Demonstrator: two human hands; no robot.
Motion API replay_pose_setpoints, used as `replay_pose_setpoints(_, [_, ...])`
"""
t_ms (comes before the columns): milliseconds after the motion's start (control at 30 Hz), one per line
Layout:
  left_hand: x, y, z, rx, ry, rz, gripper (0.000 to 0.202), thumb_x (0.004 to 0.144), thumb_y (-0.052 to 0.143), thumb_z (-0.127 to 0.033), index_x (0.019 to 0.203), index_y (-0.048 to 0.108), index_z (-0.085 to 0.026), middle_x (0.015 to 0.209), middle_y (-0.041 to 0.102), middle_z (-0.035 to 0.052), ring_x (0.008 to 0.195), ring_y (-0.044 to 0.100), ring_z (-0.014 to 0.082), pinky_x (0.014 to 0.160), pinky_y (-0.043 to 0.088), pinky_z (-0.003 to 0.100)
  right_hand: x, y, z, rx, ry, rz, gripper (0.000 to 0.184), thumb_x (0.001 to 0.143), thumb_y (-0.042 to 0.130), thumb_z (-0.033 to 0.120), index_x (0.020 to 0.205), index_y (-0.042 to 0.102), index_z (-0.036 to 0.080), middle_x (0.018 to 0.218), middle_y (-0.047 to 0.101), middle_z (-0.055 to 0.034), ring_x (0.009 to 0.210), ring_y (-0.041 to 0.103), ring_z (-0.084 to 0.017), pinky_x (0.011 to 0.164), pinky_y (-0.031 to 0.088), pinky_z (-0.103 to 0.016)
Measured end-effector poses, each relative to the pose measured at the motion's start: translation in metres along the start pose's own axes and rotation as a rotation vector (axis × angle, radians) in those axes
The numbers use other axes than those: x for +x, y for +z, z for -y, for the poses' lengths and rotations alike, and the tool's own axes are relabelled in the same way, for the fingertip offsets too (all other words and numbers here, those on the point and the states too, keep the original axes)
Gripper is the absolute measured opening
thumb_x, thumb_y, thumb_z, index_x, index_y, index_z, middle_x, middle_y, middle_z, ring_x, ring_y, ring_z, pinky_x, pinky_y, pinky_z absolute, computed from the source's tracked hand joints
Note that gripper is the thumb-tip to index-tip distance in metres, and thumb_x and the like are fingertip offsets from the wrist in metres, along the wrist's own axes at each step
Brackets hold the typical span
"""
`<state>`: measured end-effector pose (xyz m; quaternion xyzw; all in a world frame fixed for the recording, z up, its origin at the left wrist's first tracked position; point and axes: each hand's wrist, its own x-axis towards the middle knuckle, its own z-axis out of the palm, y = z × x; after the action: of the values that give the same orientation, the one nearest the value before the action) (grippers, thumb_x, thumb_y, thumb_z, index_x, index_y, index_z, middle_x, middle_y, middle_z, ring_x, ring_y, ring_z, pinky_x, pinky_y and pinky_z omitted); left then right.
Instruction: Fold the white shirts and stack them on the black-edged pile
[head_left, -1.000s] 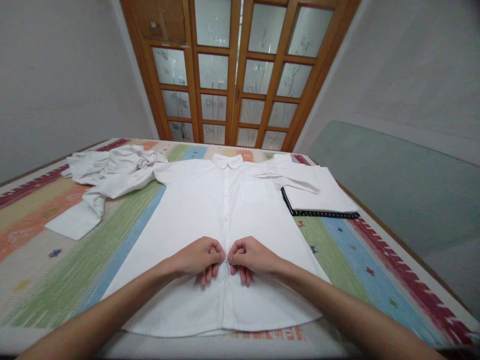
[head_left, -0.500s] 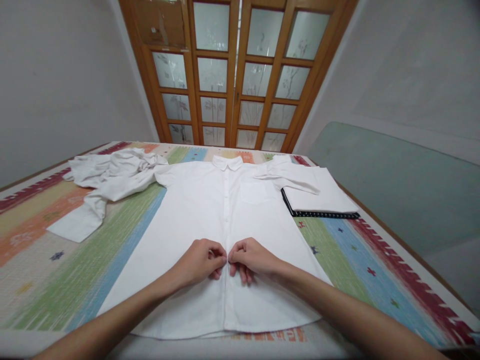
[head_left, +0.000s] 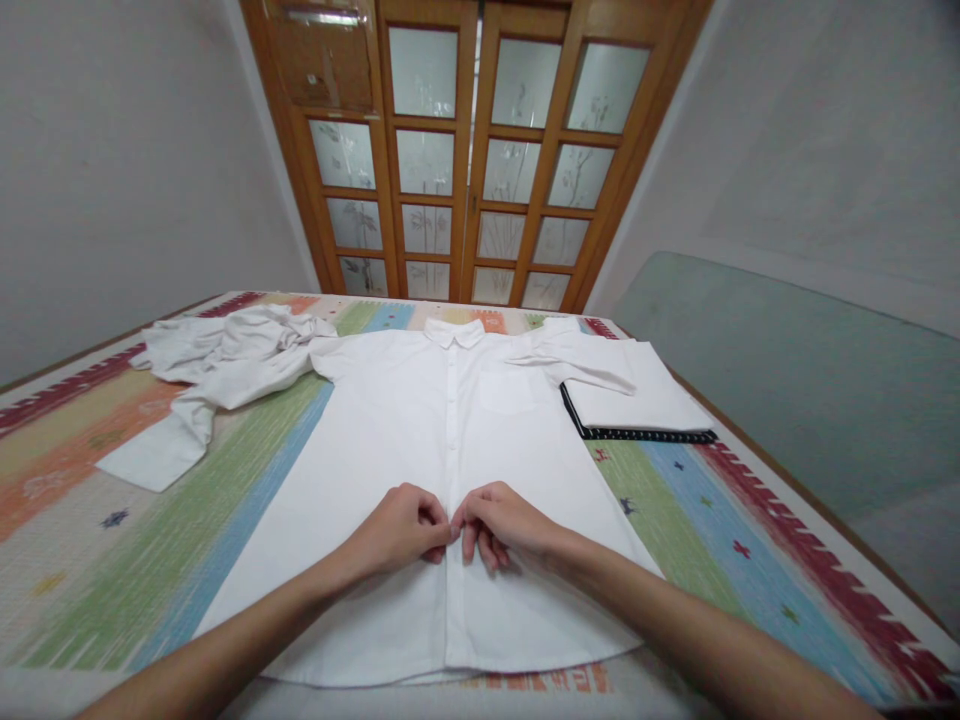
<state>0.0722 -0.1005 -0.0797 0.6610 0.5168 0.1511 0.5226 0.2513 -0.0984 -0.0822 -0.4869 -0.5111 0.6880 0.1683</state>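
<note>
On the striped cloth point(head_left: 262, 450) a white shirt point(head_left: 390, 420) lies flat and smooth, front up, its near centre pinched by the curled left hand point(head_left: 401, 525) and right hand point(head_left: 499, 520).

Nothing readable in front of you right now. Along the near edge of the striped cloth point(head_left: 150, 520), just below the hem of the white shirt point(head_left: 390, 420), orange marks point(head_left: 540, 680) peek out, cut off by the fabric and too blurred to tell letters from pattern. Up on the wooden door point(head_left: 474, 150), the top left panel carries a taped patch point(head_left: 322, 65), and no words can be made out on it.
</note>
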Motion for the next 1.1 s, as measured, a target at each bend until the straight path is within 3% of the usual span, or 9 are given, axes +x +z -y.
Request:
replay_pose_setpoints(267, [-0.001, 0.002, -0.002, 0.065, 0.026, -0.044, 0.021, 0.068, 0.058, -0.032, 0.066, 0.069, -0.014, 0.057, 0.069, 0.0037, 0.054, 0.06, 0.0143, 0.051, 0.039, 0.022, -0.003, -0.001, -0.007, -0.144, -0.13, -0.033, 0.012, 0.072, 0.049, 0.021, 0.076, 0.059, 0.016, 0.056, 0.064, 0.0042, 0.031, 0.049, -0.007, 0.029, 0.032, -0.017])
replay_pose_setpoints(433, [-0.003, 0.004, -0.001, 0.042, 0.03, -0.083, 0.021, 0.068, 0.059, -0.032, 0.062, 0.068, -0.014, 0.056, 0.069, 0.0033, 0.055, 0.06, 0.0143, 0.052, 0.04, 0.022, -0.007, -0.001, -0.006, -0.273, -0.149, -0.132, 0.013, 0.069, 0.051, 0.014, 0.077, 0.061, 0.015, 0.055, 0.063, 0.0047, 0.032, 0.047, -0.006, 0.032, 0.032, -0.016])
replay_pose_setpoints(567, [-0.004, 0.005, 0.002, -0.005, 0.037, -0.101, 0.018, 0.067, 0.06, -0.031, 0.061, 0.067, -0.015, 0.056, 0.068, 0.0026, 0.054, 0.059, 0.014, 0.052, 0.04, 0.023, -0.006, -0.003, -0.007, -0.354, -0.193, -0.136, 0.013, 0.069, 0.053, 0.012, 0.078, 0.063, 0.015, 0.051, 0.06, 0.0057, 0.033, 0.045, -0.006, 0.035, 0.033, -0.016])
replay_pose_setpoints(1100, [-0.001, 0.006, 0.009, -0.147, -0.005, -0.081, 0.015, 0.065, 0.067, -0.029, 0.062, 0.065, -0.015, 0.054, 0.066, 0.0021, 0.052, 0.059, 0.0141, 0.051, 0.041, 0.023, -0.008, -0.006, -0.007, -0.34, -0.185, -0.097, 0.011, 0.073, 0.055, 0.015, 0.081, 0.062, 0.015, 0.053, 0.061, 0.0056, 0.034, 0.046, -0.006, 0.035, 0.034, -0.016])
